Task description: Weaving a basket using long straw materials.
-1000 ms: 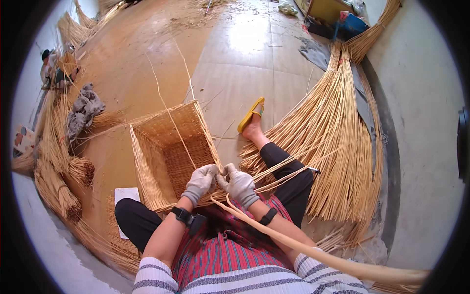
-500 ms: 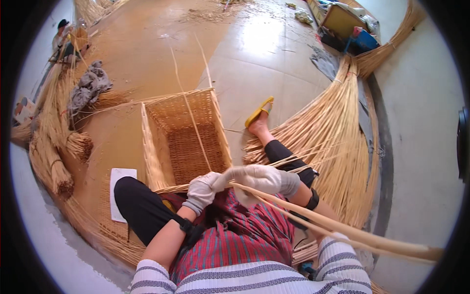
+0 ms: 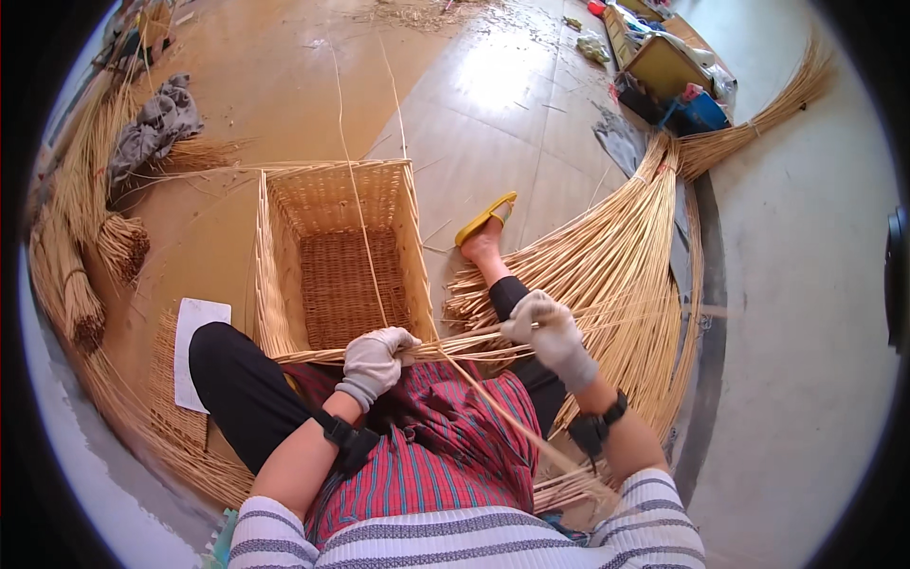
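Note:
A rectangular wicker basket (image 3: pixel 409 256), its woven floor darker than its pale walls, stands in front of my lap. My left hand (image 3: pixel 377 362), in a pale glove, is closed on the wicker strands at the basket's near rim. To the right, my gloved right hand (image 3: pixel 550 334) is closed round wicker strands (image 3: pixel 471 341) that run sideways from that rim. One loose strand (image 3: pixel 479 389) slants from the rim down toward my right arm, its end blurred. Another long thin strand (image 3: pixel 358 204) rises across the basket's opening and away from me.
A fanned bundle of wicker rods (image 3: pixel 607 256) lies at the right, beside my yellow slipper (image 3: pixel 485 220). More rod bundles (image 3: pixel 81 218) line the left wall, with a grey cloth (image 3: pixel 156 128) on them. Boxes and a blue container (image 3: pixel 700 112) stand far right. A white sheet (image 3: pixel 197 356) lies by my left knee.
My right hand has moved right, away from my left hand, now gripping the sideways strands. The thick strands across my right arm have swung down toward my lap. The view has shifted slightly.

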Tool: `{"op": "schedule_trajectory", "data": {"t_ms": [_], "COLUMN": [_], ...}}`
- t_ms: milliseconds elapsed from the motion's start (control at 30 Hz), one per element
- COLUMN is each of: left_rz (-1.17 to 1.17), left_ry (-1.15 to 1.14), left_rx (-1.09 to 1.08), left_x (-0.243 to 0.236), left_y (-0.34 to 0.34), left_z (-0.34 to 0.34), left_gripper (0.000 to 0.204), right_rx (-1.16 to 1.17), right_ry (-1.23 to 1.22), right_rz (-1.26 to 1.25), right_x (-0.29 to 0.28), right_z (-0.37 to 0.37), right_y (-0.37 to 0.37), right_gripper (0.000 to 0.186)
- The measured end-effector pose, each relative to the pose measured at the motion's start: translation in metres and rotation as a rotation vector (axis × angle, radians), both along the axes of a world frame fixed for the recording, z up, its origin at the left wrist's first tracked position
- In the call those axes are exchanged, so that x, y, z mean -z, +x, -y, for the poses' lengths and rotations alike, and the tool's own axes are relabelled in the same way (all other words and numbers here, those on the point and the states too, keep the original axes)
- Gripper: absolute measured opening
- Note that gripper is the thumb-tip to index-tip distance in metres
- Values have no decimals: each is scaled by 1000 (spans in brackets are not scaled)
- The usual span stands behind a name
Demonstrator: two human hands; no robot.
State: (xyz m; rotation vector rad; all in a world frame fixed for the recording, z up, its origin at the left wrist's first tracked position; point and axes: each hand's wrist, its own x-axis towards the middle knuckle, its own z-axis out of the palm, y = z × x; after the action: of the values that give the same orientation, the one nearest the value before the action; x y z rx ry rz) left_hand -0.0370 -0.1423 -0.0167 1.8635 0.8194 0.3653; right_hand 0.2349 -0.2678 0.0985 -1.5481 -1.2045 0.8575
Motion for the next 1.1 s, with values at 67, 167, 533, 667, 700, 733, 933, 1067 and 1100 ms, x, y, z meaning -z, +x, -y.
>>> {"op": "schedule_trajectory", "data": {"t_ms": [67, 167, 533, 667, 700, 733, 933, 1067, 1100], "left_rz": [28, -44, -105, -153, -173, -172, -101, -204, -199], "left_ry": [-131, -1, 353, 402, 441, 439, 647, 709, 740], "left_rx": [50, 74, 377, 436, 447, 446, 414, 449, 476], "left_x": [4, -5, -16, -18, -16, -15, -14, -30, -33], "left_y": [15, 11, 10, 10, 10, 10, 5, 12, 12], "left_z": [-4, -6, -15, -14, -13, -14, -13, -9, -8], "left_gripper": [29, 29, 36, 37, 36, 36, 39, 39, 38], "right_rx": [214, 224, 384, 416, 338, 259, -152, -349, -355], "right_ry": [-224, -388, -408, -435, -382, -328, -203, -394, -389], "right_rz": [-389, -676, -773, -746, -710, -673, 179, 323, 326], "right_x": [72, 100, 96, 88, 88, 88, 16, 51, 59], "right_z": [28, 44, 31, 23, 20, 16, -119, -170, -173], "right_y": [40, 43, 31, 30, 34, 38, -32, -30, -26], "right_gripper": [18, 18, 18, 18, 16, 15, 20, 29, 29]}}
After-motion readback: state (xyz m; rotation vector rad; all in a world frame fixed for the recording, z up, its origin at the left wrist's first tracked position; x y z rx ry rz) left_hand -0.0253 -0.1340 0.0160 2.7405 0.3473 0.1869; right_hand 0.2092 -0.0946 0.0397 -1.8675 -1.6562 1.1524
